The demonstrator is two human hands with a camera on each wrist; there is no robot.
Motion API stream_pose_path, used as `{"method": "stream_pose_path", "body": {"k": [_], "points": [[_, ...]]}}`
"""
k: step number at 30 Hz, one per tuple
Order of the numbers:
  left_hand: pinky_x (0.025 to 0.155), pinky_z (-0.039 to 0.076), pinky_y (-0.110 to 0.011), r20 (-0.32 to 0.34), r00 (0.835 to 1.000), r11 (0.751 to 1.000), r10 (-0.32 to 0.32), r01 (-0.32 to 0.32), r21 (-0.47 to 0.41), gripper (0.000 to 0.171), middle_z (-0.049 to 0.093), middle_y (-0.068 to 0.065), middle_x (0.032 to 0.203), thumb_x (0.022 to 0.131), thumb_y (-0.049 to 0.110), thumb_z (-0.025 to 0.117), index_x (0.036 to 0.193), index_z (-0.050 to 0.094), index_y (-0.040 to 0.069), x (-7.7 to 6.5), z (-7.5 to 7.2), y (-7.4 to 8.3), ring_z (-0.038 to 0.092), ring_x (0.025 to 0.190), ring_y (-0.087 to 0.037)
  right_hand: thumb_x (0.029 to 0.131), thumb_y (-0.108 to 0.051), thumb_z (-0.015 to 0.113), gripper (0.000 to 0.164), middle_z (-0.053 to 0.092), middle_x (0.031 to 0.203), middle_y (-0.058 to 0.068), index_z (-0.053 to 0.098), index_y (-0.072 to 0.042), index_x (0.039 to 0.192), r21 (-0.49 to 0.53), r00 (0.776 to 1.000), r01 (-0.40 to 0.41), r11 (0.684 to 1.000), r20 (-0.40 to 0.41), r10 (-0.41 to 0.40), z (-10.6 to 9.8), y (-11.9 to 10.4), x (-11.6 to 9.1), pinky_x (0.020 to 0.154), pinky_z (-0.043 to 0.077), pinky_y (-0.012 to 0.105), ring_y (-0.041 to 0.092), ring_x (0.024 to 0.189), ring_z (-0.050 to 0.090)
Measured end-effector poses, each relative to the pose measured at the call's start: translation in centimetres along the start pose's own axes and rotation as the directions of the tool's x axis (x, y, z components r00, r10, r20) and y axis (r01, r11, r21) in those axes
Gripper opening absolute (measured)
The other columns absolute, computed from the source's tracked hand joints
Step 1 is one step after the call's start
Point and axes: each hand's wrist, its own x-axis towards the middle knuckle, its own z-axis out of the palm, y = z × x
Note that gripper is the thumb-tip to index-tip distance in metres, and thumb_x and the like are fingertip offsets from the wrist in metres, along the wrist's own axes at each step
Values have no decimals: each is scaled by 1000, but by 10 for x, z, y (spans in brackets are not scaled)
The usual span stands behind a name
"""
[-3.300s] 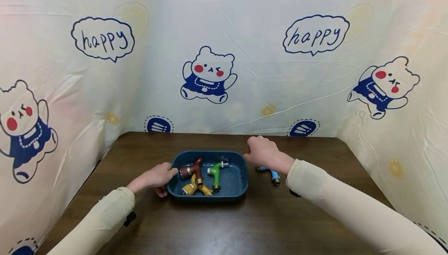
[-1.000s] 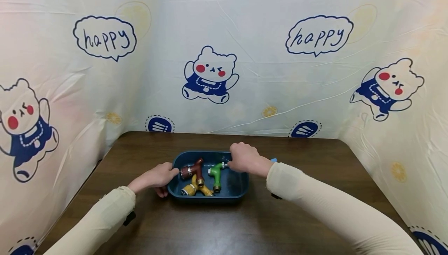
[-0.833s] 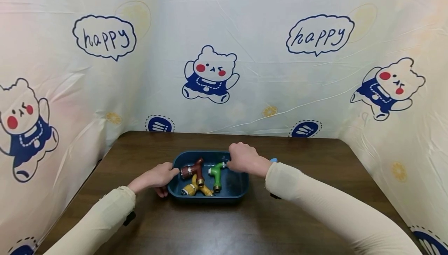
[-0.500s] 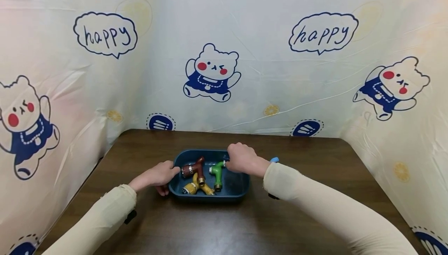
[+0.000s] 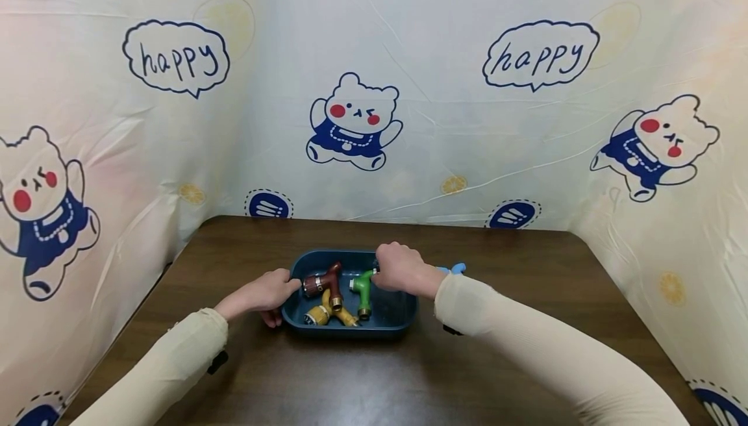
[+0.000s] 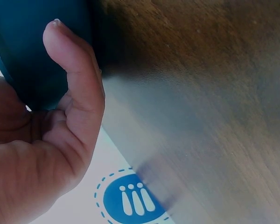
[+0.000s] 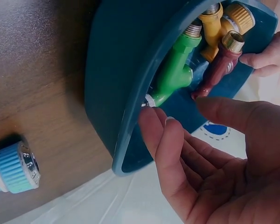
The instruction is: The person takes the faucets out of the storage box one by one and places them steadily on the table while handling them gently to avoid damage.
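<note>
A dark blue tray stands on the table with three faucets lying in it: a green faucet, a brown-red faucet and a yellow faucet. My left hand holds the tray's left end, thumb at the rim and fingers along the outer wall. Over the tray's back right corner is my right hand. In the right wrist view its fingertips are right at the green faucet's silver end, while the thumb stands apart from them. Nothing shows between thumb and fingers.
A light blue faucet lies on the brown table right of the tray, mostly hidden behind the right wrist. Its ribbed end shows in the right wrist view. A printed cloth hangs behind the table and at both sides.
My right hand has come left from beside the tray to over its right corner, then shifted slightly further left. My left hand keeps its hold; the three faucets lie as before.
</note>
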Motion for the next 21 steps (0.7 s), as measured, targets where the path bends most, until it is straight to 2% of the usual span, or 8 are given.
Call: {"method": "stream_pose_path", "body": {"k": [14, 21], "points": [[47, 60, -35, 1, 1000, 1000, 6, -6, -3, 26, 66, -16, 65, 109, 18, 43, 108, 57, -4, 1, -1, -2, 66, 49, -21, 97, -24, 76, 26, 50, 64, 3, 64, -12, 78, -18, 999, -17, 1000, 35, 18, 5, -6, 5, 45, 41, 26, 16, 52, 51], [48, 60, -35, 2, 1000, 1000, 10, -10, 6, 28, 66, -16, 67, 110, 20, 43, 111, 56, -5, 1, -2, -3, 66, 49, -21, 97, -24, 77, 30, 47, 61, 2, 63, -11, 74, -22, 999, -10, 1000, 47, 11, 8, -8, 8, 43, 39, 25, 15, 48, 48]]}}
